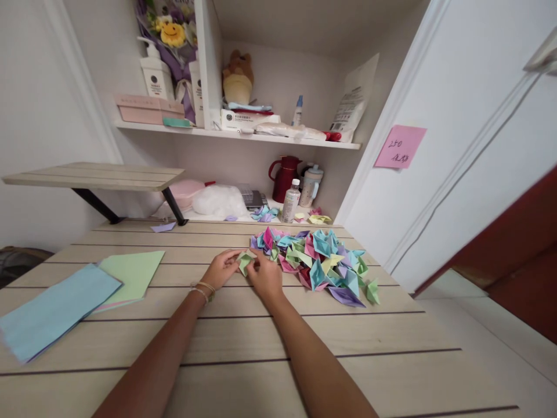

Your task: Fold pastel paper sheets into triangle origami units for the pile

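Observation:
A small folded piece of light green paper [245,262] is held between my two hands, above the middle of the table. My left hand [221,269] pinches its left side, fingers closed, with bracelets at the wrist. On the other side my right hand [266,275] grips its edge with curled fingers; part of the paper is hidden behind them. Just right of my right hand spreads a pile of folded paper boats [324,255] in blue, green, pink, purple and yellow.
Blue paper sheets [56,307] and green sheets [133,276] lie at the left of the slatted table [226,342]. A raised wooden stand [96,176] is at the back left. Behind are a clear bottle [290,203], a red jug [285,179] and a shelf [243,134] with various items.

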A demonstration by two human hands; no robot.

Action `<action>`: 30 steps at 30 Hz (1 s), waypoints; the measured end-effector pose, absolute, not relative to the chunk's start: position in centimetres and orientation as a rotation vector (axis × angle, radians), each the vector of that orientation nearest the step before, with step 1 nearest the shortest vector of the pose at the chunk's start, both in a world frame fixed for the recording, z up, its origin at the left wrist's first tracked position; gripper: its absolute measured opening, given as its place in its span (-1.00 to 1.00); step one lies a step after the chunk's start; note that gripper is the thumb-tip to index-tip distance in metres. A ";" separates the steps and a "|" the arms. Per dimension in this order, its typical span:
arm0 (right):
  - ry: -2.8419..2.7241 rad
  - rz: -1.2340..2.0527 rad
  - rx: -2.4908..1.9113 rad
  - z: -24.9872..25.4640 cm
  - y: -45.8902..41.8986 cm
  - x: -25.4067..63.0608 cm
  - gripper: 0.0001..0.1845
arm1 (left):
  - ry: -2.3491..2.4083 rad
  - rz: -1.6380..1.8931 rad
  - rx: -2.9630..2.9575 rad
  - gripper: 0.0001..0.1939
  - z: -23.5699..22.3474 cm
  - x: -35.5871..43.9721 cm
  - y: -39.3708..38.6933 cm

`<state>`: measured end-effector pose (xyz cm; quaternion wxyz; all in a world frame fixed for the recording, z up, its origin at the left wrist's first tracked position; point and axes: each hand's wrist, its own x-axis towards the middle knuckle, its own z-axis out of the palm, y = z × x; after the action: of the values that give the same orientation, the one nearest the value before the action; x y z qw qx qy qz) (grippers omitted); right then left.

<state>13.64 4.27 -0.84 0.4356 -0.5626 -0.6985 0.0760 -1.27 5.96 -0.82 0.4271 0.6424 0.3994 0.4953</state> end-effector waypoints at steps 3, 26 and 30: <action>-1.603 0.498 -1.225 -1.1 5.0 13.9 -0.68 | 0.994 1.234 1.626 -0.64 -0.6 -1.3 6.0; -1.309 1.295 -0.822 -1.5 6.0 14.9 -0.71 | 1.001 1.344 1.326 -0.70 -0.2 -2.1 6.2; -1.298 1.278 -0.827 -1.4 6.0 14.9 -0.72 | 0.999 1.300 1.285 -0.62 0.2 -2.1 5.9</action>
<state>14.90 5.98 -1.44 0.5401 -0.3481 -0.5460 0.5375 -2.11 5.87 0.18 0.5047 0.5325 0.4140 0.5388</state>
